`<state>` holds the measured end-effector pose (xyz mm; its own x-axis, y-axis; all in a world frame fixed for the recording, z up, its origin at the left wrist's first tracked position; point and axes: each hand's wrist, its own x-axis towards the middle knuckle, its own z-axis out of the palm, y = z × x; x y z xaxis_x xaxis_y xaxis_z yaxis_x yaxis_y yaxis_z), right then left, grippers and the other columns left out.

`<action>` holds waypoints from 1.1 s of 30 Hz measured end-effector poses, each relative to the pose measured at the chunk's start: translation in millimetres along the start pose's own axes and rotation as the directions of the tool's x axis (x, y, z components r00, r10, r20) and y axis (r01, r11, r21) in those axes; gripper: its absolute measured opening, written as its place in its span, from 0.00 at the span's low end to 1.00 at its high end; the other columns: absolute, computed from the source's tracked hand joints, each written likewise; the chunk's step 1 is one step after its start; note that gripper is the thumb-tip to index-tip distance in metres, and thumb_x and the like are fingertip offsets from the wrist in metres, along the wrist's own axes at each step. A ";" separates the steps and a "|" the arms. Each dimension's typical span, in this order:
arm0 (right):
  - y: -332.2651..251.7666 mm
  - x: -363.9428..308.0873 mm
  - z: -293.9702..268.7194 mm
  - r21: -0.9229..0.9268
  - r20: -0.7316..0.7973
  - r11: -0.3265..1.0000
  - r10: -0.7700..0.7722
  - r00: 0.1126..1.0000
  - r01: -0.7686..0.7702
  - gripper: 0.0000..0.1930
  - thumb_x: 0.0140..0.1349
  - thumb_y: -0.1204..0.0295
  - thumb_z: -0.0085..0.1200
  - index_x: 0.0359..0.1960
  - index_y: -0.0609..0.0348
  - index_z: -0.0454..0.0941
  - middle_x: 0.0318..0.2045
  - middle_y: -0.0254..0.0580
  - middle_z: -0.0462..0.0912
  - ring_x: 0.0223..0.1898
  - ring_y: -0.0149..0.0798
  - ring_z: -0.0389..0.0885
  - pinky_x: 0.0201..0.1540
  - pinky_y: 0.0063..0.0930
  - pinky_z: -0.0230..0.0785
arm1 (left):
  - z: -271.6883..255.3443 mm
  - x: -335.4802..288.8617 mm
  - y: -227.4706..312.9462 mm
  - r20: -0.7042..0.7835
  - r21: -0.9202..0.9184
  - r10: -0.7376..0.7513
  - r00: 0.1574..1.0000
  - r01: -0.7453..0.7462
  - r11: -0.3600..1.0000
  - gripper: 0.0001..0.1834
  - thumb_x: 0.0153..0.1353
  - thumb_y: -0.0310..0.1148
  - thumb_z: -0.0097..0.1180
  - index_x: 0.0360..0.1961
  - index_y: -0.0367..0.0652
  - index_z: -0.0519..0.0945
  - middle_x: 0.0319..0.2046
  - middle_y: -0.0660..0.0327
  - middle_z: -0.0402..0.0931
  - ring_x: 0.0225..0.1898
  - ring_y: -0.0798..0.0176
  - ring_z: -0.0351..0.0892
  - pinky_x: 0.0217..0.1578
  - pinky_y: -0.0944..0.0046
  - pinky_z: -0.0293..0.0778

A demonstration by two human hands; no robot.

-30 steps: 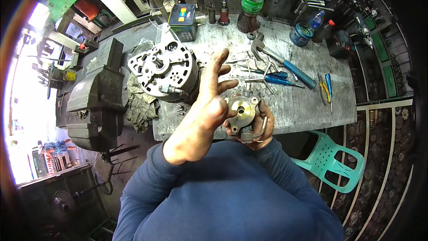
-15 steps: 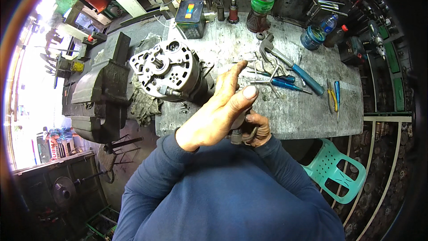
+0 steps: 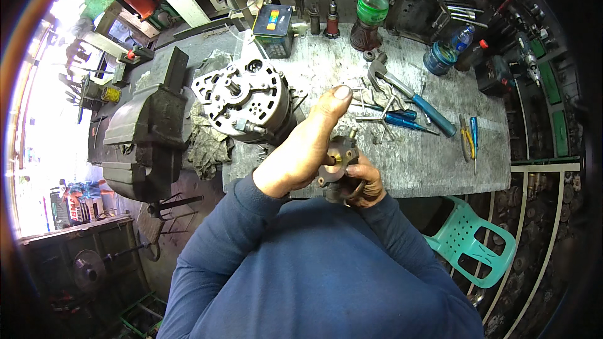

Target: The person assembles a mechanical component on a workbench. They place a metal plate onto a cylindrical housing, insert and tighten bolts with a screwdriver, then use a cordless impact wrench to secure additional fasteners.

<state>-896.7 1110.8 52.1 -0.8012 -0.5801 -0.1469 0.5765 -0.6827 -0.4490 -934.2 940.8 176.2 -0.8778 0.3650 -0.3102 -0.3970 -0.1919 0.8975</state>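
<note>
A small metal housing with a lobed flange (image 3: pixel 342 154) and a brass-coloured centre is held low in front of my body, just off the bench's near edge. My right hand (image 3: pixel 368 183) is wrapped round its right side. To its left is my left hand (image 3: pixel 301 150), thumb stretched up and away, with one fingertip at the middle of the flange; the other fingers are hidden behind the palm. Beyond my left wrist an alternator (image 3: pixel 242 97) rests on the bench, its shaft end facing up.
On the worn bench (image 3: pixel 452 169) lie a blue-handled hammer (image 3: pixel 418 100), screwdrivers (image 3: pixel 408 119), a three-armed wrench (image 3: pixel 383 119) and yellow pliers (image 3: pixel 466 138). A large vise (image 3: pixel 141 132) stands left. Bottles (image 3: pixel 370 12) and a battery (image 3: pixel 274 31) line the back. A green plastic chair (image 3: pixel 477 238) is at right.
My left hand has swung from lying across the housing to its left side, with its fingers bent down. The housing's flange has come into view, tipped upward in my right hand.
</note>
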 end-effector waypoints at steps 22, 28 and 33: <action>-81.4 146.0 327.8 -0.496 0.310 -0.806 0.183 0.933 0.323 0.30 0.45 0.68 0.66 0.54 0.64 0.78 0.44 0.58 0.84 0.48 0.55 0.85 0.55 0.42 0.78 | -108.7 -23.7 100.0 -0.552 -0.574 0.455 0.699 -0.714 0.400 0.37 0.73 0.68 0.40 0.56 0.39 0.69 0.43 0.54 0.75 0.46 0.54 0.81 0.51 0.51 0.80; -70.8 156.8 314.9 -0.541 0.259 -0.797 0.145 0.955 0.268 0.32 0.43 0.68 0.66 0.54 0.66 0.78 0.42 0.59 0.85 0.45 0.55 0.86 0.53 0.40 0.79 | -138.5 -15.7 88.8 -0.345 -0.739 0.328 0.880 -0.470 0.484 0.35 0.74 0.65 0.42 0.57 0.41 0.72 0.47 0.55 0.79 0.47 0.57 0.84 0.47 0.56 0.82; -64.0 155.9 295.3 -0.596 0.247 -0.761 0.130 0.960 0.256 0.33 0.44 0.68 0.66 0.56 0.65 0.78 0.44 0.60 0.85 0.47 0.56 0.87 0.55 0.42 0.79 | -149.0 -24.2 75.7 -0.354 -0.635 0.325 0.877 -0.480 0.605 0.39 0.73 0.66 0.43 0.66 0.40 0.64 0.54 0.48 0.75 0.53 0.50 0.80 0.56 0.43 0.76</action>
<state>-1011.2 932.8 318.2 -0.6551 -0.7553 0.0180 -0.7393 0.6360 -0.2212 -982.9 781.7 205.0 -0.9938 -0.0645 -0.0909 0.0113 -0.8698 0.4932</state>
